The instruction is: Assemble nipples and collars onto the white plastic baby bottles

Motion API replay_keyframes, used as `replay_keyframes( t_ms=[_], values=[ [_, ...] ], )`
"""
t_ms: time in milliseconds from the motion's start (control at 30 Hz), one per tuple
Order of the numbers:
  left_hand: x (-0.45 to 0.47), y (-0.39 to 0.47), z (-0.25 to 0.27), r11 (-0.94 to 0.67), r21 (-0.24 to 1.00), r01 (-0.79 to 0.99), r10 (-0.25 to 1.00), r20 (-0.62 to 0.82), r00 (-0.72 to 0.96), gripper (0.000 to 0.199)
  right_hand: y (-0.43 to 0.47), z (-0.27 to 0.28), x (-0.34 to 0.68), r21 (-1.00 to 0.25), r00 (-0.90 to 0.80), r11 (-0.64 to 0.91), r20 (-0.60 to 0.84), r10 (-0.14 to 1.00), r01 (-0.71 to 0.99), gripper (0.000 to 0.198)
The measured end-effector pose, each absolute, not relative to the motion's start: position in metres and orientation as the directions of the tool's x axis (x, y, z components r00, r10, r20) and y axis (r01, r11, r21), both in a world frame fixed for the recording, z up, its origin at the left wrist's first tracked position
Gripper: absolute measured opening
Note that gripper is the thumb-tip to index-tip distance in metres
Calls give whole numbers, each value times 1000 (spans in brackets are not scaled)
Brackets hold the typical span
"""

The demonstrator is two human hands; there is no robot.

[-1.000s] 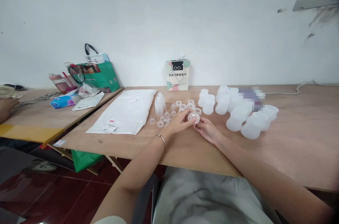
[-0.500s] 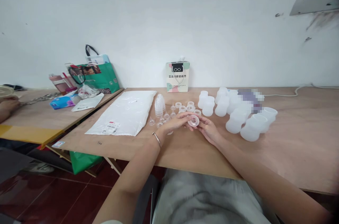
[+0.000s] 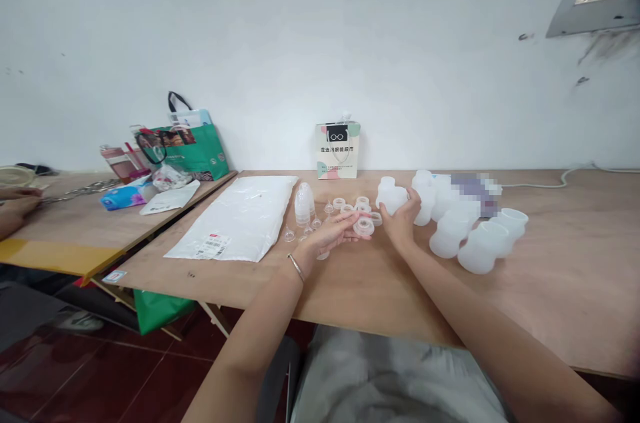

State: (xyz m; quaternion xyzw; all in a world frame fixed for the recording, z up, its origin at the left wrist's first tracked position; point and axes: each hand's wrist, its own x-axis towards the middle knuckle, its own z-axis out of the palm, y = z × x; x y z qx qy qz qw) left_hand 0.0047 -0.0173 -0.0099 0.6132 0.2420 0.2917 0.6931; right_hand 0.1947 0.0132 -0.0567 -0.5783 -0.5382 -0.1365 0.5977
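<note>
My left hand (image 3: 334, 234) holds a clear bottle collar ring (image 3: 364, 226) at its fingertips, above the table. My right hand (image 3: 403, 222) curls round a frosted white baby bottle (image 3: 393, 198) that has no top on it. Several more frosted bottles (image 3: 477, 246) stand to the right of that hand. Behind my left hand lie several loose collar rings (image 3: 339, 203). Clear bottle nipples (image 3: 289, 234) and tall domed clear caps (image 3: 303, 204) are grouped to the left of the rings.
A white plastic mailer (image 3: 240, 213) lies flat on the left of the wooden table. A paper bag (image 3: 337, 151) stands against the wall. On the neighbouring table are a green bag (image 3: 213, 153), a blue packet (image 3: 120, 198) and another person's hand (image 3: 20, 202).
My right hand has left the collar ring and moved forward and right onto a bottle. My left hand keeps the ring alone. The view has shifted slightly.
</note>
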Motion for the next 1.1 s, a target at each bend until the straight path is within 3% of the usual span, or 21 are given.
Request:
replay_keyframes(
  t_ms=[200, 333, 433, 533, 700, 933, 1100],
  values=[
    [1, -17, -9, 53, 983, -173, 697, 87, 712, 38, 23, -59, 196, -619, 432, 214, 717, 547, 756, 61],
    [1, -17, -8, 63, 956, -287, 718, 156, 679, 37, 8, -57, 192, -477, 279, 378, 837, 470, 794, 58],
    [3, -14, -9, 48, 899, -435, 771, 243, 588, 50, -12, -54, 183, -381, 161, 549, 899, 407, 744, 62],
    [5, -11, -11, 34, 830, -557, 814, 300, 498, 67, -32, -55, 171, -439, 133, 649, 875, 465, 621, 69],
    [9, -16, -10, -17, 780, -626, 827, 362, 430, 75, -49, -53, 163, -646, 199, 493, 702, 684, 583, 51],
    [14, -18, -10, -165, 817, -553, 826, 421, 375, 80, -53, -48, 162, -616, 51, 509, 665, 745, 602, 51],
    [18, -9, -20, -169, 874, -456, 848, 364, 385, 71, -55, -50, 163, -619, 68, 387, 582, 810, 684, 54]
  ],
)
